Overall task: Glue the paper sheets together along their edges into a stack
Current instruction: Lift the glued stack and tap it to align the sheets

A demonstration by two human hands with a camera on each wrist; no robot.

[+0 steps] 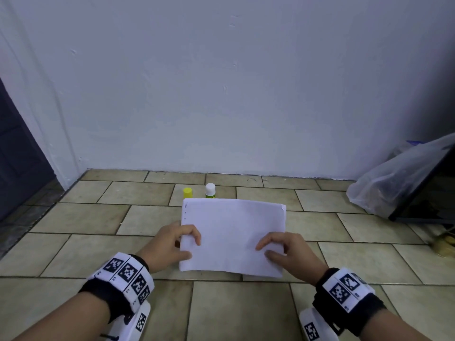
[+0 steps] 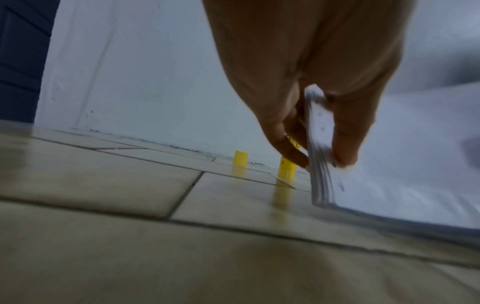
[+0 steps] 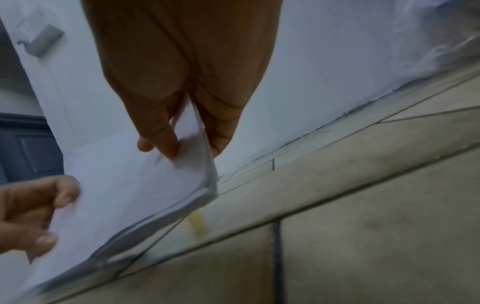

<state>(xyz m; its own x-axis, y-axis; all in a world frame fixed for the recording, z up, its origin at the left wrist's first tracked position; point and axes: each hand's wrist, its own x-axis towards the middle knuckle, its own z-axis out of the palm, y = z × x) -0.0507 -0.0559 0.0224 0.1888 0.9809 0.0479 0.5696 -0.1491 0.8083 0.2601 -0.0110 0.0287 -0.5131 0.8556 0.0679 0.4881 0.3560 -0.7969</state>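
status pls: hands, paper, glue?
Left hand and right hand each grip a side of the paper stack, near edge on the floor. Glue stick uncapped, yellow cap beside it. Nothing in the way.

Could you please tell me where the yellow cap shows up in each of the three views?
Head: yellow cap on the floor, beyond the paper stack's far left corner.
Left wrist: cap at mid-frame, left of the glue stick.
Right wrist: not in view.
Shared landmark: the paper stack.

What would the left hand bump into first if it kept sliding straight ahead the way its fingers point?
Probably nothing new: the left hand already grips the paper stack, so its fingers would slide across the top sheet toward the right hand.
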